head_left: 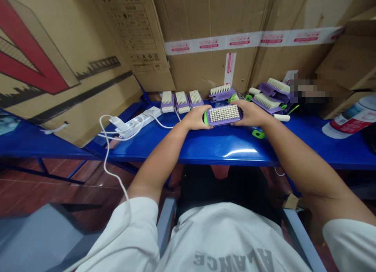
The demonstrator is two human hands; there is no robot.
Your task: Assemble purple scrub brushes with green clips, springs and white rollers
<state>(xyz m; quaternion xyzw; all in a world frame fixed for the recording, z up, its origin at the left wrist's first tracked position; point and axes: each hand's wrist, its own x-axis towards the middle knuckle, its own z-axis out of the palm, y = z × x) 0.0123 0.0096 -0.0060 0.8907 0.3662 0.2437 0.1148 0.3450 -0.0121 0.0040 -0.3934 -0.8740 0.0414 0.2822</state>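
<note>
Between my two hands is a purple brush head [225,115] with rows of cream bristles facing up and a green piece at its left end. My left hand [196,118] grips the left end, fingers closed round it. The right end is in my right hand [249,112], its fingers wrapped over the edge. Behind my left hand, three similar brush heads [181,100] stand in a row on the blue table [199,148]. Another purple brush head [221,92] lies just beyond the held one. A green part with a hole [258,134] rests near my right wrist.
At the right back, several purple brush heads [266,101] are piled with white cylinders [282,117]. A white power strip [133,123] with cables lies at left. A white and red bottle [349,117] stands at right. Large cardboard boxes [205,25] wall in the back.
</note>
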